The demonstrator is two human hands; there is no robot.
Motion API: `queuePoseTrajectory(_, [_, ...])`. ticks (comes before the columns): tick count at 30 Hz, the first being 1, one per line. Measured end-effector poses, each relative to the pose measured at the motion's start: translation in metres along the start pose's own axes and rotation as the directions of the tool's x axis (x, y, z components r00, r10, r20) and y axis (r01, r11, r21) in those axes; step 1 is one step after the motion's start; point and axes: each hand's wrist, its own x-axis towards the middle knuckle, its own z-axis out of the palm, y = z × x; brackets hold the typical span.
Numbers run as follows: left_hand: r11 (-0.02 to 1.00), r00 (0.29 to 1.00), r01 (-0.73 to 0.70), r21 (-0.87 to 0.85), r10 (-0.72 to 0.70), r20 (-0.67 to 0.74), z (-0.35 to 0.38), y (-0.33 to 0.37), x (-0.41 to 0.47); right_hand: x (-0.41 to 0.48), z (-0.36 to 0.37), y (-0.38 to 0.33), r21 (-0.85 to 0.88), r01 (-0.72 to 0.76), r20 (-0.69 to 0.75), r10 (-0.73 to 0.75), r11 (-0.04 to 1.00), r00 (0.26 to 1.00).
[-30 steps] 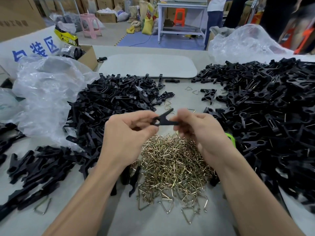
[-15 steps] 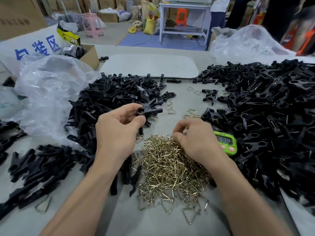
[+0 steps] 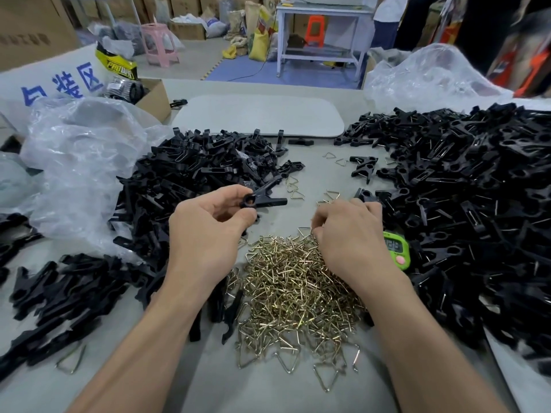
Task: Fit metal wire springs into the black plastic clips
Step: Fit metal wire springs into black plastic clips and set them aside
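Observation:
My left hand (image 3: 208,234) pinches a black plastic clip (image 3: 264,199) by its ring end, held above the table with its jaws pointing right. My right hand (image 3: 348,236) reaches down onto the far edge of the heap of brass wire springs (image 3: 298,296), its fingertips closing on a triangular spring (image 3: 304,231) at the top of the heap. A pile of black clips (image 3: 202,174) lies left of centre, and a much larger one (image 3: 465,198) fills the right side.
A green timer (image 3: 398,250) lies right of my right hand. Crumpled clear plastic bags (image 3: 83,162) sit at the left and back right. More clips (image 3: 59,287) lie near left. A grey pad (image 3: 259,116) rests at the back; loose springs (image 3: 293,189) are scattered mid-table.
My hands have parted: the right let go of the clip and dropped to the spring heap, while the left carried the clip leftward and keeps holding it.

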Motion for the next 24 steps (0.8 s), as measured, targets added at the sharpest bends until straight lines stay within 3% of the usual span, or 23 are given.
queuePoseTrajectory(4, [1.000, 1.000, 0.005, 0.007, -0.005, 0.005, 0.001, 0.002, -0.001, 0.002, 0.001, 0.001, 0.068, -0.028, 0.015, 0.027, 0.997, 1.000])
queuePoseTrajectory(9, [0.999, 1.000, 0.001, 0.036, -0.001, 0.010, 0.002, 0.004, -0.001, -0.002, -0.006, 0.006, 0.432, -0.089, -0.080, 0.136, 0.897, 0.988])
queuePoseTrajectory(11, [0.999, 1.000, 0.005, 0.044, -0.005, 0.016, 0.003, 0.004, -0.001, -0.004, -0.011, 0.010, 0.599, -0.114, -0.099, 0.215, 0.792, 0.972])
queuePoseTrajectory(14, [0.998, 1.000, 0.009, 0.062, -0.011, 0.024, 0.004, 0.003, -0.002, -0.004, -0.015, 0.012, 0.832, -0.195, 0.035, 0.302, 0.519, 0.953])
queuePoseTrajectory(17, [0.997, 0.999, 0.013, 0.074, -0.015, 0.031, 0.003, 0.001, -0.003, -0.004, -0.015, 0.009, 0.922, -0.226, 0.138, 0.278, 0.315, 0.951])
queuePoseTrajectory(20, [0.997, 0.999, 0.020, 0.074, -0.022, 0.029, 0.004, 0.001, -0.002, -0.004, -0.015, 0.006, 0.952, -0.243, 0.200, 0.221, 0.188, 0.955])
queuePoseTrajectory(22, [0.997, 0.999, 0.022, 0.075, -0.025, 0.029, 0.004, 0.002, -0.002, -0.005, -0.013, 0.005, 0.953, -0.241, 0.203, 0.202, 0.184, 0.958])
queuePoseTrajectory(24, [0.997, 0.999, 0.023, 0.073, -0.026, 0.034, 0.005, 0.002, -0.001, -0.005, -0.010, 0.007, 0.942, -0.211, 0.161, 0.201, 0.261, 0.966])
